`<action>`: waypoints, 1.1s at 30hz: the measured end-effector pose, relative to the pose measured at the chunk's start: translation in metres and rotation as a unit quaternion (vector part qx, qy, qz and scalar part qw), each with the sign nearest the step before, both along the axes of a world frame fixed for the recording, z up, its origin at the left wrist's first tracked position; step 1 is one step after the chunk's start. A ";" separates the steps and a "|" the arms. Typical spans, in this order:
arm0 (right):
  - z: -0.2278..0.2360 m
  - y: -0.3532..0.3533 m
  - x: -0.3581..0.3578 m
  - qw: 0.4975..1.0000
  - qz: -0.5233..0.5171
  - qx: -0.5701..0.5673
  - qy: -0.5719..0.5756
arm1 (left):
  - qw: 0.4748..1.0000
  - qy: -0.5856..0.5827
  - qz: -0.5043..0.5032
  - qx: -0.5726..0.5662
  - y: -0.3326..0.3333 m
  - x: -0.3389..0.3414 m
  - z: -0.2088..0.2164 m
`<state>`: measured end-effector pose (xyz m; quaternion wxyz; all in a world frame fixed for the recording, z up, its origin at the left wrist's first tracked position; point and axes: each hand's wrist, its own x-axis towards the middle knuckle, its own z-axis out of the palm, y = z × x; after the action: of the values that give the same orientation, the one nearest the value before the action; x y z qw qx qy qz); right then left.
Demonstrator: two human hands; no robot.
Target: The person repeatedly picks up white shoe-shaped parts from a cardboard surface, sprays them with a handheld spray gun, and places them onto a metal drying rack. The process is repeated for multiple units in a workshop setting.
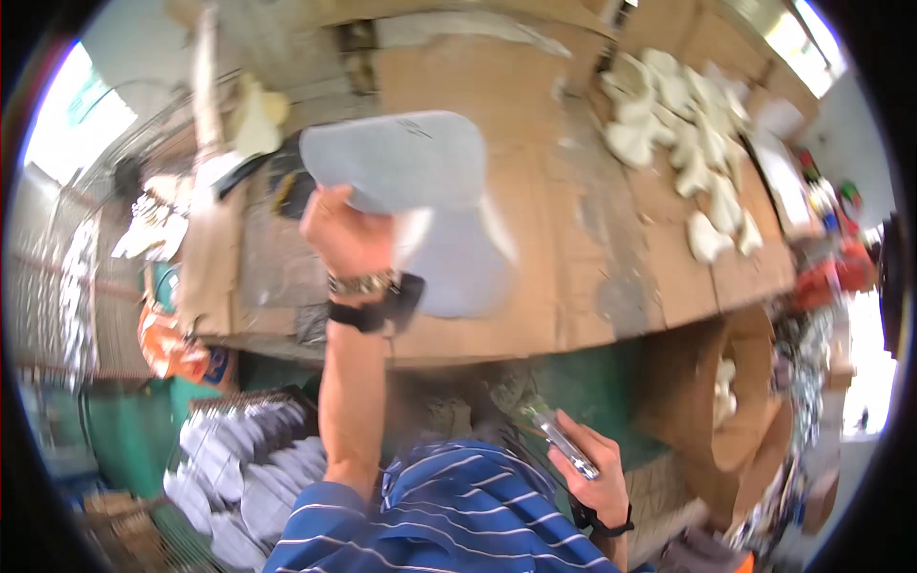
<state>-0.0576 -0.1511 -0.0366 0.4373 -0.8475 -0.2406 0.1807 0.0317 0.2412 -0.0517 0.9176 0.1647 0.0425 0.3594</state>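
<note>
Grey panel (411, 158), flat, round-cornered, with small dark marks near its top edge: upper centre of the frame, raised over the worktable. Lower grey lobe (458, 263), white along its sides: just below the panel, blurred; from where I stand I cannot tell whether it is the same piece or a second one.

Left hand (351, 234): fingers closed on the panel's lower left edge. At its wrist, one metal-link band (361, 284) and one black strap (355, 315).

Right hand (597, 468): lower centre-right, well apart from the left, gripping a slim metallic hand tool (570, 447) that tilts toward the upper left. Black wristband (616, 528) below.

Worktable, topped with brown cardboard (544, 248): across the middle and top. Cream-coloured curved pieces (688, 115): heaped at upper right.

Grey pieces (244, 477): piled at lower left. Orange bag (170, 344): left, beside the table's edge. Open cardboard box (693, 382): lower right, pale items (725, 392) inside. Striped blue shirt (468, 506), the worker's: bottom centre. Green floor (597, 387): below the table.
</note>
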 end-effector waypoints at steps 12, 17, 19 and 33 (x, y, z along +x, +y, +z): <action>0.024 0.089 -0.024 0.940 0.295 -0.138 0.100 | 0.957 0.020 0.275 -0.091 -0.041 -0.312 -0.051; 0.021 0.117 -0.047 0.919 0.384 -0.081 0.036 | 0.902 0.012 0.410 -0.138 -0.063 -0.411 -0.036; 0.016 0.133 -0.056 0.911 0.403 -0.084 0.026 | 0.874 0.005 0.467 -0.133 -0.060 -0.439 -0.029; 0.016 0.183 -0.136 0.878 0.445 -0.159 0.078 | 0.835 -0.034 0.545 -0.062 0.113 -0.644 -0.074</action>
<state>-0.1931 0.0316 -0.0202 0.1869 -0.6923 -0.5256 0.4576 -0.6121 0.3543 -0.1262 0.5819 0.0456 0.1158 0.8037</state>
